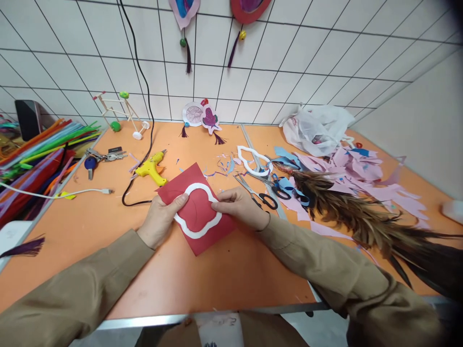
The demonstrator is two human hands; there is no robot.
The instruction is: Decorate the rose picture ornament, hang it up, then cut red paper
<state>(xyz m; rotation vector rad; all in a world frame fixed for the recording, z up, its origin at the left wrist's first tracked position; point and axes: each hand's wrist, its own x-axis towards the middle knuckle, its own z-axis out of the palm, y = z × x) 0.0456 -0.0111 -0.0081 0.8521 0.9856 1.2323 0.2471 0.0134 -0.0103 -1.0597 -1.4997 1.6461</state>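
A square of red paper [193, 244] is held up over the orange table, turned corner-down. On top of it lies a white paper frame [197, 235] with a wavy outline; red shows through its open middle. My left hand [161, 218] pinches both at the left, thumb on the white frame and fingers hidden behind the red sheet. My right hand [243, 206] grips them at the right edge, thumb and forefinger closed on the frame's side. Just beyond my right hand lie scissors [267, 200] with black handles. Another white paper frame [246, 166] rests past them.
A yellow glue gun [152, 168] with a black cord lies at left, near keys [112, 155]. Coloured pipe cleaners [43, 159] fill the far left. Brown feathers [336, 202], pink paper scraps [361, 168] and a white plastic bag [316, 127] crowd the right. Paper ornaments [202, 115] lean against the tiled wall.
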